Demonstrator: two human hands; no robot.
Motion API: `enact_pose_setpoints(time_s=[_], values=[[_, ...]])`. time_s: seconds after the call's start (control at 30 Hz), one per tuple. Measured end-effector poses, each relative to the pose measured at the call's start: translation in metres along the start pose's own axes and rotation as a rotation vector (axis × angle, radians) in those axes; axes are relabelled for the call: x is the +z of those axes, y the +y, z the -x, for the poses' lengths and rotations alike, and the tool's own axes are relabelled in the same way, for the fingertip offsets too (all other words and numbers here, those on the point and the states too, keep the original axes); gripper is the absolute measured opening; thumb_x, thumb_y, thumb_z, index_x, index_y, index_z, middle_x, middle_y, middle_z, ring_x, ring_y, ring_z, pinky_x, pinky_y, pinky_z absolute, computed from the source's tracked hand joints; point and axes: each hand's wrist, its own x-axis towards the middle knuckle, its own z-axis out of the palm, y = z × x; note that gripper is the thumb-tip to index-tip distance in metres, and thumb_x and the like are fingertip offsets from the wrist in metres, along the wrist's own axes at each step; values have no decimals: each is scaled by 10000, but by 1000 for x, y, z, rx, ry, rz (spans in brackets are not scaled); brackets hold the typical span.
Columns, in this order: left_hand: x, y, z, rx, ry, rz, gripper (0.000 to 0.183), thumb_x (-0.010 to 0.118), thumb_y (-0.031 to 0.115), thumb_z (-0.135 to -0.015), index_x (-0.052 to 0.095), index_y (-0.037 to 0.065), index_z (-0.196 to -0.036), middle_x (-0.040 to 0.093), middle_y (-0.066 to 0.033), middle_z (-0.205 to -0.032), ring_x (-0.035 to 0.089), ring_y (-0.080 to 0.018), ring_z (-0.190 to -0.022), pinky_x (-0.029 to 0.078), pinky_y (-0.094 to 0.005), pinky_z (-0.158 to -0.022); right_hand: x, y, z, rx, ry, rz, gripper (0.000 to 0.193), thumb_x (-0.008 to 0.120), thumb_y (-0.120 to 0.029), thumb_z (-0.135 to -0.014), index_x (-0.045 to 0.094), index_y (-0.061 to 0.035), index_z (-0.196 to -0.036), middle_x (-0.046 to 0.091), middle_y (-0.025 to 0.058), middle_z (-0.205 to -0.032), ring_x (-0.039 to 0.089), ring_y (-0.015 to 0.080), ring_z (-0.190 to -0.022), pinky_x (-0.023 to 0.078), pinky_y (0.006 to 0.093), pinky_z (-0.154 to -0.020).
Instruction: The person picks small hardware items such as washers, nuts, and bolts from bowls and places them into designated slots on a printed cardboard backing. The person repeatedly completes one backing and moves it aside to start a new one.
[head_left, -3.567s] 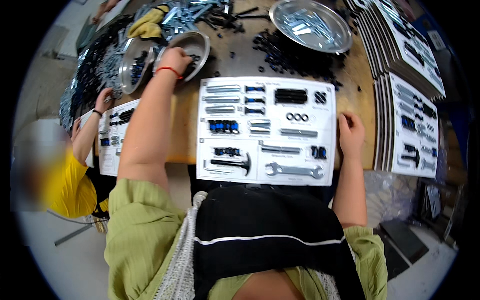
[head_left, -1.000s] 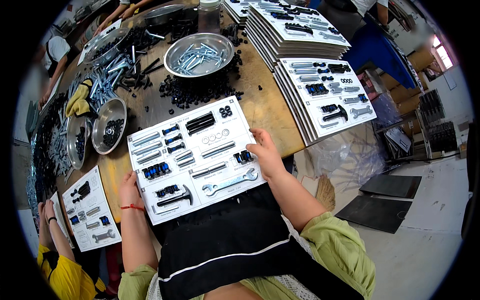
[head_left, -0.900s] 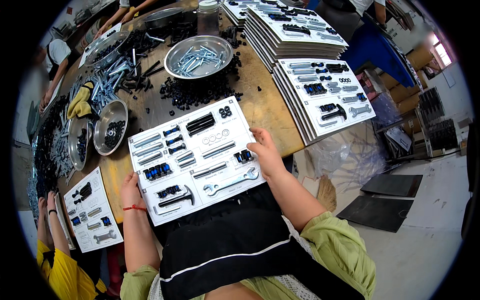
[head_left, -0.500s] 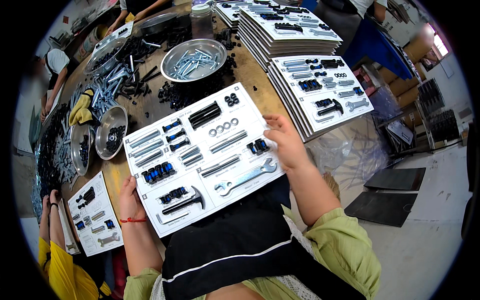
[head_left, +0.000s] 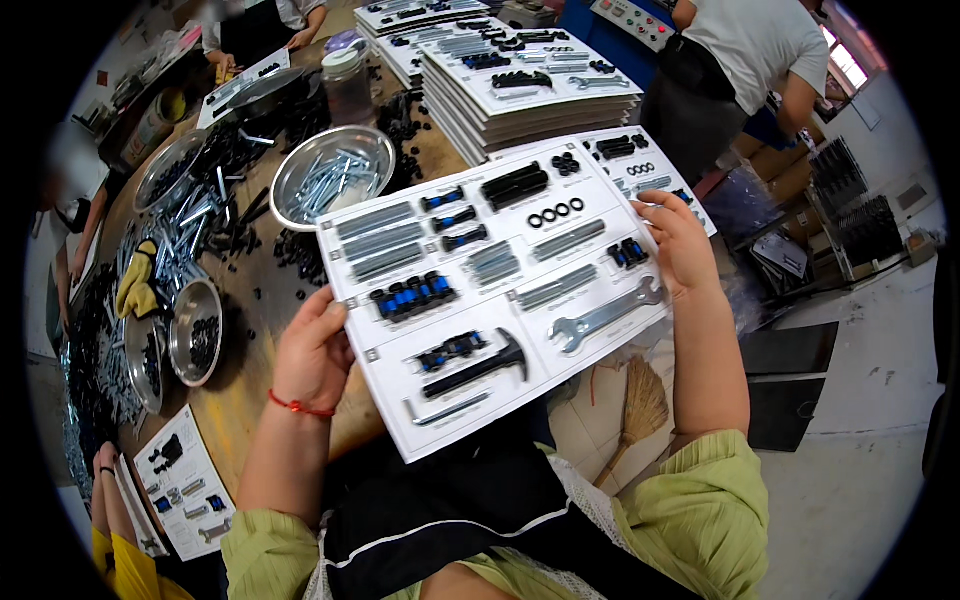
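Between my hands is a white hardware card (head_left: pixel 400 345), tilted and raised above the table's near edge. Bolts, washers, black nuts, a wrench (head_left: pixel 606 314), a small black hammer-shaped tool (head_left: pixel 475 366) and a hex key (head_left: pixel 445 408) lie on its face in printed sections. My left hand (head_left: pixel 318 345) grips the card's left edge, thumb on top. At the upper right edge my right hand (head_left: pixel 680 240) holds it, fingers partly behind. The card's far right corner overlaps a stack of similar cards (head_left: pixel 690 205).
A taller card stack (head_left: pixel 480 125) stands behind. On the table are a steel bowl of bolts (head_left: pixel 385 165), a smaller bowl of black parts (head_left: pixel 190 370), loose bolts and a yellow glove (head_left: pixel 135 285). Co-workers stand around; a broom (head_left: pixel 640 400) is at the right.
The card has moved right and slightly up with both my hands, toward the near stack, which it now partly covers. My view has turned, and a co-worker at the upper right shows more.
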Motion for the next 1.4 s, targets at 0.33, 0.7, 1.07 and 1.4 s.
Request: enact_pose_setpoints(time_s=[0.33, 0.7, 1.07, 1.4], values=[[120, -73, -127, -185, -40, -26, 366, 479, 55, -976, 426, 26, -1337, 628, -119, -1185, 663, -224, -1012, 555, -345, -865, -138, -14, -137, -140, 257, 196, 359, 628, -122, -825, 629, 12, -1158, 681, 131, -1034, 633, 220, -966, 482, 323, -869], [170, -101, -183, -219, -29, -22, 413, 498, 11, -957, 376, -13, -1351, 618, -129, -1095, 655, -186, -900, 566, -297, -773, -196, 5, -211, -130, 327, 186, 335, 590, -170, -904, 593, -31, -1209, 694, 141, -1051, 677, 188, -896, 540, 281, -768], [124, -90, -187, -219, -208, -420, 336, 663, 109, -925, 569, -47, -1207, 691, -83, -852, 675, -121, -734, 553, -246, -669, -191, 18, -206, -244, 290, 602, 473, 678, -279, -894, 609, 30, -1246, 681, 118, -1083, 609, 183, -993, 465, 304, -884], [-58, -24, -28, 243, 65, -735, 348, 706, 240, -882, 648, -15, -1113, 699, -90, -843, 672, -168, -777, 537, -310, -724, 38, 57, -1, -1040, 13, 573, 258, 440, -81, -1012, 641, 79, -1035, 662, 159, -1001, 582, 203, -817, 480, 326, -749]])
